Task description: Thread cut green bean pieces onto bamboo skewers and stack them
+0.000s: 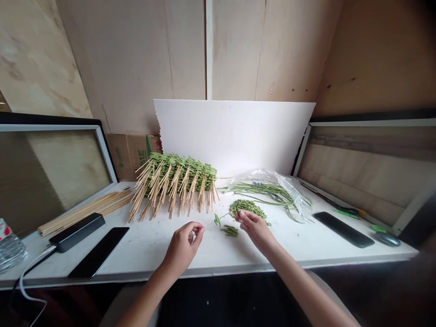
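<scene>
My left hand pinches one end of a thin wooden skewer above the front of the white table. Two short green bean pieces sit crosswise on the skewer. At the skewer's other end is my right hand, its thumb and fingertips pressed together; whether it also holds a bean piece is too small to tell. Just behind it lies a pile of cut green pieces. A smaller group of cut pieces rests on the table between my hands.
Filled skewers are stacked at the back left, beside bare skewers. Long green beans lie by a plastic bag. Phones, a black box, a bottle and scissors occupy the sides.
</scene>
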Demonstrator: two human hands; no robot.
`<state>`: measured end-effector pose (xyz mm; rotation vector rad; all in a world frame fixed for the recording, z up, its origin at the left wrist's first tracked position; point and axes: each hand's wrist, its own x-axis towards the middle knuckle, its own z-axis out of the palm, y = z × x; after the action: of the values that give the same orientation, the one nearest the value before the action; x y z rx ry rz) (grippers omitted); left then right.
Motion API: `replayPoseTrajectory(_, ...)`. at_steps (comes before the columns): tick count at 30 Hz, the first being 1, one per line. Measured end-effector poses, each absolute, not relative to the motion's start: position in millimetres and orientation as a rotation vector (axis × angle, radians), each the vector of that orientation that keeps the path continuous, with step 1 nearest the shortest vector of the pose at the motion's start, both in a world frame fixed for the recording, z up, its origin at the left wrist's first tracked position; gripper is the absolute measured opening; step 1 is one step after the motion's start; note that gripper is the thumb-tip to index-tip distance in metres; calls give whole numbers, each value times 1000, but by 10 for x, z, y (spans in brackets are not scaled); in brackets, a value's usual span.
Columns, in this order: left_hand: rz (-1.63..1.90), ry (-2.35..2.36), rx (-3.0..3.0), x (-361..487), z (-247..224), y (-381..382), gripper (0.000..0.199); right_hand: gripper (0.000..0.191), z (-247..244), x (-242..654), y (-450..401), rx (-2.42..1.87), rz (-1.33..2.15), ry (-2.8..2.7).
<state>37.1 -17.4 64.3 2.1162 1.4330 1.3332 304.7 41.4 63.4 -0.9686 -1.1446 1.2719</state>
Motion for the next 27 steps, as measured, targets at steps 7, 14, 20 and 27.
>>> replayPoseTrajectory(7, 1293, 1431, 2134, 400, 649, -201, 17, 42, 679, 3050, 401, -862, 1402, -1099)
replayPoseTrajectory(14, 1291, 1420, 2106, 397, 644, -196, 17, 29, 680, 3055, 367, -743, 1514, -1062)
replayPoseTrajectory(20, 1276, 1415, 2094, 396, 653, -205, 18, 28, 643, 3067, 386, -768, 1501, -1078)
replayPoseTrajectory(27, 1257, 1440, 2106, 389, 630, -180, 17, 27, 639, 3053, 395, -785, 1488, -1075)
